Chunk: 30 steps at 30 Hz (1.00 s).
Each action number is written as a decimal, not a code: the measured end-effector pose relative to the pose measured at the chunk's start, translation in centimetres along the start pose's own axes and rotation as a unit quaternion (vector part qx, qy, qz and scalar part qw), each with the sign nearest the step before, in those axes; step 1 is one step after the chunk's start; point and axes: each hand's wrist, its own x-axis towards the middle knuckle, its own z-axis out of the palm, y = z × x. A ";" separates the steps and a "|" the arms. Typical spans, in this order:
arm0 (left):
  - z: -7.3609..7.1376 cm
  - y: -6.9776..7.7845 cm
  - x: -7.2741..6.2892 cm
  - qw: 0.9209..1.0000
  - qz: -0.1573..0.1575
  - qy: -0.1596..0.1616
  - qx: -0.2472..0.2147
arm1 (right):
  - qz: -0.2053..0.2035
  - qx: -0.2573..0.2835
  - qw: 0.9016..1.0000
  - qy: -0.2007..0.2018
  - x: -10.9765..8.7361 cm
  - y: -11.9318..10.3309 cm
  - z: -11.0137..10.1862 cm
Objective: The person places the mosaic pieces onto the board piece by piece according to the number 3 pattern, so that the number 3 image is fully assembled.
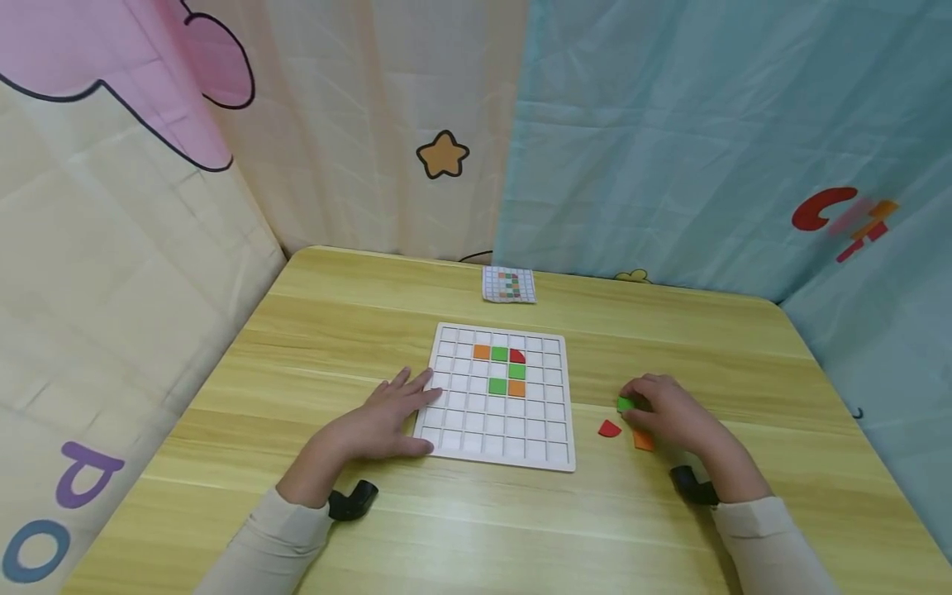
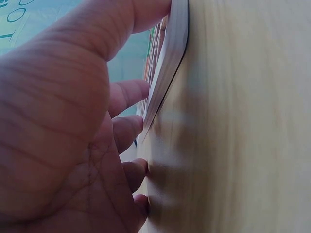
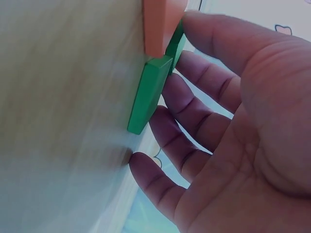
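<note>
Now: L hand (image 1: 387,417) spread at board (image 1: 476,422) edge; R hand (image 1: 673,416) curled round green tile (image 1: 624,404) on bench (image 1: 521,529), R of board; pinch firmness can't tell. Best: grip opp. edges, lift clear of orange tile (image 1: 643,441).

Head cam high, fwd/down, wrist cams close, all share table (image 1: 714,347)

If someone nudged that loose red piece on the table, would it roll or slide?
Probably slide: the loose red piece lies flat on the table. It seems unlikely to tip, looking low and broad. It's likely light, being smaller than the right hand.
</note>
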 end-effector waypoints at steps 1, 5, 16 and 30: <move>0.0 0.0 0.0 1.000 -0.001 0.000 0.000 | 0.001 0.000 1.000 0.000 0.0 0.0 0.0; 0.1 0.0 0.1 1.000 0.001 0.001 0.003 | 0.001 -0.001 1.000 -0.001 -0.2 -0.2 0.1; 0.0 0.1 0.1 1.000 0.000 0.001 0.000 | -0.009 -0.008 1.000 -0.002 0.2 -0.2 0.0; 0.1 -0.1 0.0 1.000 0.004 0.007 -0.002 | -0.001 0.028 1.000 -0.001 0.3 -0.3 -0.1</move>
